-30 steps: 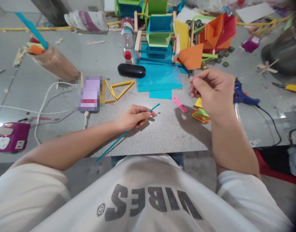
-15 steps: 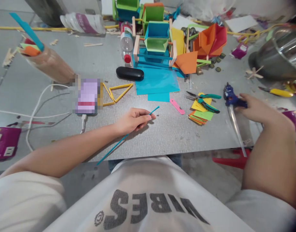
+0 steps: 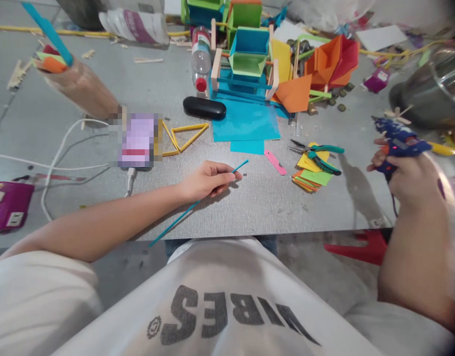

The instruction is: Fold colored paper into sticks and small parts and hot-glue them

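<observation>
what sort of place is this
Probably a craft workspace, whether at home or elsewhere I can't tell: the right hand holds what looks like a glue gun, near pliers and cut coloured paper.

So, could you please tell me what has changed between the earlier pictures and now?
The right hand moved to the right, took hold of the glue gun and lifted it off the table. The left hand still holds the thin blue stick, and the black case stayed put.
</observation>
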Motion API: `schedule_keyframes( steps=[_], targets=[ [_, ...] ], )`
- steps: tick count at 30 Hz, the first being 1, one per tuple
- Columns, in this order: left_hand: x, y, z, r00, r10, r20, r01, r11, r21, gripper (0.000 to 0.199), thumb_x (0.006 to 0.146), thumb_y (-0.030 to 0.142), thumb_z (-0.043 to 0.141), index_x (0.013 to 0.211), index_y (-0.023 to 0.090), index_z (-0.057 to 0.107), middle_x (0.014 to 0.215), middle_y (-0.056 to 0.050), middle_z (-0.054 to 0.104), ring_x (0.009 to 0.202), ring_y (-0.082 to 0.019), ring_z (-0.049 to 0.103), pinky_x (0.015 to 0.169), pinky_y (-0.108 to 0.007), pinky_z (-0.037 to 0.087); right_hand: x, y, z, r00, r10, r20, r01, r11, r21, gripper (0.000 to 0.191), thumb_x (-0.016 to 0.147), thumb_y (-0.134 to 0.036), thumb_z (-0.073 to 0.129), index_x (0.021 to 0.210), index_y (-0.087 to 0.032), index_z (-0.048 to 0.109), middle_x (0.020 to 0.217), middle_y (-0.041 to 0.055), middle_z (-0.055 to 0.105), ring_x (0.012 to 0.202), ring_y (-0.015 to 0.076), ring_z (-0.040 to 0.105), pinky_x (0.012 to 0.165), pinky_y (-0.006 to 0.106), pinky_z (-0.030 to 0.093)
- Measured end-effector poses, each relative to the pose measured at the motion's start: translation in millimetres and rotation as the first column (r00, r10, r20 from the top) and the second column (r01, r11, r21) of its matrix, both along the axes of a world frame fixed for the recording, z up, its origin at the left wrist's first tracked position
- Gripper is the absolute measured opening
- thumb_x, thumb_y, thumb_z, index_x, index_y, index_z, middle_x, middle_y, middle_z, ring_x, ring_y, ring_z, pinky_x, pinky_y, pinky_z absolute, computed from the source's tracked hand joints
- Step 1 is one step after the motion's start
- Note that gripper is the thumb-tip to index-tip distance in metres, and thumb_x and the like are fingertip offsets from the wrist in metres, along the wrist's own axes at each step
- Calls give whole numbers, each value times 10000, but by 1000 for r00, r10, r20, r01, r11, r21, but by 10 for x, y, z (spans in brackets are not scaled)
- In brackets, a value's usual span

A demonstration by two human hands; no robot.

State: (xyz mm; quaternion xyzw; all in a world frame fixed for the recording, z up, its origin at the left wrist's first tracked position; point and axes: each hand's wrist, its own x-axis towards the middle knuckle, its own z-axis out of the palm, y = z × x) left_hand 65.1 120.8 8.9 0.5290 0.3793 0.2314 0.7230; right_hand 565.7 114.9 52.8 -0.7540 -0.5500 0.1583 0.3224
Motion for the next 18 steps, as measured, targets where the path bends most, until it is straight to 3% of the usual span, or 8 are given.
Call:
schedule_keyframes(
  steps=[1, 2, 4, 6, 8, 11, 15, 18],
  targets=[
    [-1, -6, 9, 1000, 2, 5, -2, 1000, -8, 398, 964, 429, 793, 1178, 96, 828, 581, 44, 544, 485, -79, 447, 495, -216, 313, -166, -87, 42, 967, 60, -249, -51, 998, 40, 245, 1011, -449, 677, 968, -211, 712, 751, 30, 510, 691, 180, 550, 661, 450, 481],
    [-3, -12, 17, 1000, 2, 6, -2, 1000, -18, 391, 959, 420, 799, 1175, 95, 830, 583, 41, 549, 486, -80, 453, 493, -214, 319, -343, -177, 71, 922, 116, -369, -90, 992, 85, 311, 959, -524, 759, 973, -216, 726, 746, 35, 518, 691, 185, 549, 631, 444, 464],
    [-12, -20, 28, 1000, -12, 3, 12, 999, -34, 382, 954, 402, 805, 1174, 91, 832, 582, 36, 558, 484, -81, 464, 489, -211, 336, -709, -356, 85, 873, 208, -440, -185, 978, 96, 546, 847, -729, 880, 974, -212, 759, 736, 55, 576, 658, 184, 545, 616, 446, 480],
    [-23, -20, 32, 999, -34, -7, 34, 999, -38, 383, 956, 395, 805, 1183, 89, 837, 581, 31, 567, 482, -83, 473, 487, -210, 359, -1053, -515, 54, 836, 260, -484, -278, 960, 35, 756, 730, -938, 862, 919, -213, 767, 678, 62, 606, 623, 201, 571, 607, 445, 511],
    [-34, -17, 34, 998, -57, -22, 57, 998, -29, 388, 959, 395, 806, 1198, 92, 845, 579, 26, 575, 485, -87, 481, 483, -207, 372, -1345, -637, 6, 799, 305, -518, -368, 930, -20, 760, 738, -951, 843, 915, -215, 780, 748, 87, 685, 635, 206, 610, 611, 424, 538],
    [-44, -11, 43, 995, -86, -46, 85, 996, -10, 381, 967, 387, 806, 1219, 104, 854, 574, 20, 583, 493, -87, 488, 484, -198, 374, -1641, -736, -49, 755, 384, -532, -451, 892, 5, 653, 891, -875, 774, 981, -229, 812, 823, 83, 732, 661, 195, 636, 600, 374, 538],
    [-46, -6, 53, 993, -108, -51, 108, 994, -5, 370, 968, 391, 814, 1207, 112, 859, 568, 23, 573, 499, -90, 504, 481, -192, 373, -1773, -728, -120, 741, 474, -476, -533, 846, 13, 645, 949, -888, 684, 1138, -280, 792, 954, 84, 794, 808, 235, 741, 596, 343, 543],
    [-46, -2, 50, 993, -113, -41, 113, 994, -10, 369, 966, 399, 818, 1198, 115, 860, 578, 21, 577, 497, -92, 509, 469, -192, 368, -1761, -700, -204, 779, 467, -419, -512, 859, 7, 663, 964, -910, 633, 1227, -319, 778, 1007, 71, 813, 801, 242, 745, 596, 359, 543]
  ],
)
